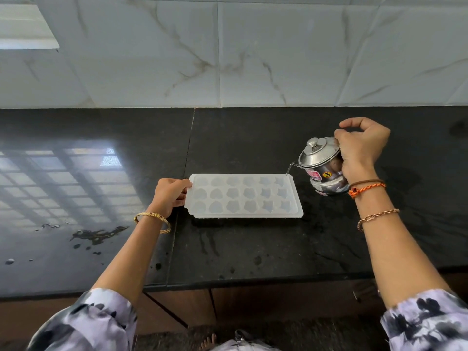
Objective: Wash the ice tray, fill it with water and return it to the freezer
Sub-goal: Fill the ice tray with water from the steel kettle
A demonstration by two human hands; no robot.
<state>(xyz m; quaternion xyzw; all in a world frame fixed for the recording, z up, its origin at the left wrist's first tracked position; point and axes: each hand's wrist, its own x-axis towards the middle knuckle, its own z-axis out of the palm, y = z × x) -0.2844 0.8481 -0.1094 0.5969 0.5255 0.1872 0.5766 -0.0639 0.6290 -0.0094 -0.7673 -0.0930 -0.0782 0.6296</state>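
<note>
A white translucent ice tray (243, 197) with shaped moulds lies flat on the black stone counter (253, 249). My left hand (170, 195) grips the tray's left end, thumb on top. My right hand (359, 150) holds a small steel pot with a lid (320, 164), tilted to the left above the tray's far right corner. A thin stream of water (288, 171) runs from its spout into the corner mould.
Spilled water (97, 234) lies in patches on the glossy counter at the left. A marble-tiled wall (228, 51) rises behind the counter. The counter's front edge (228, 282) runs above dark cabinet doors. A bare foot (209, 342) shows below.
</note>
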